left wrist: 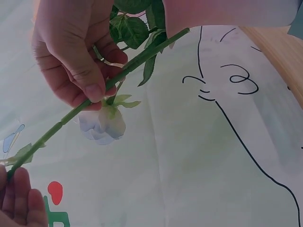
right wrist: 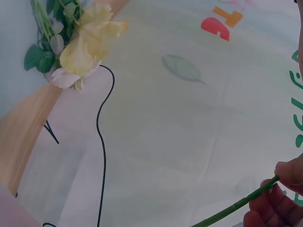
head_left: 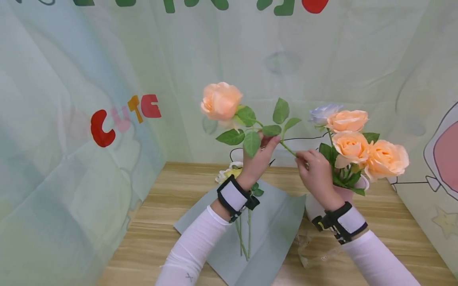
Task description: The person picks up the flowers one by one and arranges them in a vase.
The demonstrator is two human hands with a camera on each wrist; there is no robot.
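Observation:
A long-stemmed peach rose (head_left: pixel 222 101) is held up in front of the backdrop, its bloom tilted to the left. My left hand (head_left: pixel 260 159) pinches the stem among the green leaves (head_left: pixel 280 110). Lower on the same stem (head_left: pixel 288 148), my right hand (head_left: pixel 315 174) grips between thumb and fingers. In the left wrist view, the stem's bare end (left wrist: pixel 177 38) sticks out past the right hand. Below the right hand, a pink pot (head_left: pixel 343 193) holds peach roses (head_left: pixel 350 147) and a lavender rose (head_left: pixel 323 113).
Blue-grey wrapping paper (head_left: pixel 275 222) lies on the wooden table (head_left: pixel 150 230) under my left forearm. On it are loose green stems (head_left: pixel 249 234) with yellow and white blooms (head_left: pixel 232 171). Clear plastic (head_left: pixel 304 254) lies right of the paper. Printed cloth (head_left: pixel 186 59) hangs behind.

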